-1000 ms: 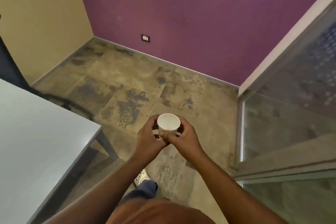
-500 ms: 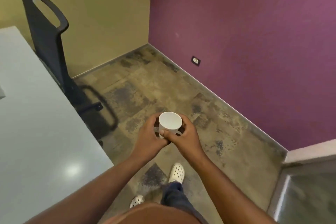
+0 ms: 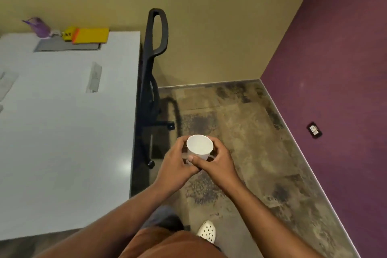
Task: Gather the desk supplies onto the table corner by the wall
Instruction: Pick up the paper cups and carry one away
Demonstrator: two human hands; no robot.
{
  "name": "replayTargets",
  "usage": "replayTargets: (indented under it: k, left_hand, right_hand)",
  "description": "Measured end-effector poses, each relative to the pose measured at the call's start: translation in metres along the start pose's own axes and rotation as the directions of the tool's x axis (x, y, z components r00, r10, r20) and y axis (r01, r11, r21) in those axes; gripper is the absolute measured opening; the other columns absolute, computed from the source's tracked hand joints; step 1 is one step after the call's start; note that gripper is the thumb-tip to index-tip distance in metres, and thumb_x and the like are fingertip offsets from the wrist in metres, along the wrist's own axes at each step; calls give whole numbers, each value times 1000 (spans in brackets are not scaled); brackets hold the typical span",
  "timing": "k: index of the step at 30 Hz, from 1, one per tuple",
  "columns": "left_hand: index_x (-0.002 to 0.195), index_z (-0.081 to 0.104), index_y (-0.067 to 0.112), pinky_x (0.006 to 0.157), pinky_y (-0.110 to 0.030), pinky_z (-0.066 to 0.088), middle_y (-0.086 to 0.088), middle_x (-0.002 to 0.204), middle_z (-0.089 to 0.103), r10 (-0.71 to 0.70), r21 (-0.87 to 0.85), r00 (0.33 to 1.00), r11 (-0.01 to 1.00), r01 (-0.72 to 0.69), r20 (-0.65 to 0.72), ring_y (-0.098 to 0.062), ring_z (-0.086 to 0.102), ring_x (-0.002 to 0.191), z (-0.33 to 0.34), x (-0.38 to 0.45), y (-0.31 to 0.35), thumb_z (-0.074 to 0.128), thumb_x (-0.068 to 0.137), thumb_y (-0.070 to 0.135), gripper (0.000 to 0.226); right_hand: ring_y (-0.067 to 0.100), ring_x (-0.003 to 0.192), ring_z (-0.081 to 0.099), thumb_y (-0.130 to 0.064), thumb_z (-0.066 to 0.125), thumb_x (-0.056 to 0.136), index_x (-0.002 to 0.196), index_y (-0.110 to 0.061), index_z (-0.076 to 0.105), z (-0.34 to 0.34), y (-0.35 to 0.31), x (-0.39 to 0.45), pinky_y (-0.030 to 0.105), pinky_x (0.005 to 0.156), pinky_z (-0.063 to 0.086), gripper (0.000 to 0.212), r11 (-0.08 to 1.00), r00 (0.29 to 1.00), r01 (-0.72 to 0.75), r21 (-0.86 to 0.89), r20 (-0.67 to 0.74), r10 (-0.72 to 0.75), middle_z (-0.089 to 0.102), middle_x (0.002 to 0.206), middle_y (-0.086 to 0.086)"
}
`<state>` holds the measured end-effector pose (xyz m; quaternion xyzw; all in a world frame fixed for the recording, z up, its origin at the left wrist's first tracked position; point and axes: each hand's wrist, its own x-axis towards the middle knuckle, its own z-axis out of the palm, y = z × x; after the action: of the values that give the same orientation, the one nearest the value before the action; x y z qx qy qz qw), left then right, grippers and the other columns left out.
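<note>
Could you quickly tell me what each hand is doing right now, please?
Left hand: holding the white cup.
Right hand: also holding the cup, thumb across its front.

Cup [image 3: 199, 146]: lower part hidden behind both hands. Table [image 3: 62, 142] cut off at 9 o'clock edge. Purple thing [image 3: 39, 27] and yellow items [image 3: 90, 35] at 11 o'clock too blurred to ID. Chair [image 3: 154, 65] partly behind table.

I count two hands [image 3: 177, 165] [image 3: 217, 164], one cup [image 3: 199, 146], one table [image 3: 62, 132], one chair [image 3: 154, 69], one yellow box [image 3: 92, 35], one purple thing [image 3: 39, 26] and one white shoe [image 3: 207, 231].
</note>
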<state>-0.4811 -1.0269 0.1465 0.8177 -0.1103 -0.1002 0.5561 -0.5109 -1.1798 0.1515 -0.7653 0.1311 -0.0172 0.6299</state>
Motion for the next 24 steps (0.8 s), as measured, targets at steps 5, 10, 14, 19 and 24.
replayTargets:
  k: [5,10,14,19,24]
  left_hand:
    - [138,52,36,96,-23,57,19,130,65,-93,-49,978,995,85,-187,-1,65,118,-19,26,-7,93,73,40,77]
    - [130,47,47,86,-10,55,29,123,61,-166,-78,925,986,148,-341,5,63,115,-52,58,-22,93,79,31,71]
    - [133,46,46,85,-11,53,28,123,59,-233,-130,877,972,195,-421,1,63,113,-83,91,-40,92,80,28,73]
    - [134,48,41,89,-21,56,20,125,64,-295,-164,829,955,246,-475,-4,64,114,-125,127,-63,89,77,21,73]
    - [133,50,44,101,-30,57,28,128,62,-312,-146,811,950,277,-495,1,61,119,-177,150,-104,85,75,25,71]
  right_hand:
    - [1,110,66,-23,94,72,123,-33,64,24,-11,59,19,86,56,60,998,980,63,-16,189,-59,70,117,-15]
    - [1,112,64,-26,93,73,127,-30,63,66,-25,117,21,89,57,62,993,935,96,-62,348,-69,70,119,-13]
    - [-7,108,63,-25,93,73,127,-32,62,104,-42,163,10,81,52,62,990,896,113,-85,439,-65,69,118,-16]
    - [-5,110,63,-26,93,74,127,-34,60,154,-59,211,12,84,53,63,983,858,133,-128,511,-50,68,119,-16]
    - [0,109,66,-29,93,74,124,-34,61,214,-64,253,29,91,58,60,974,815,163,-158,578,-43,70,116,-17]
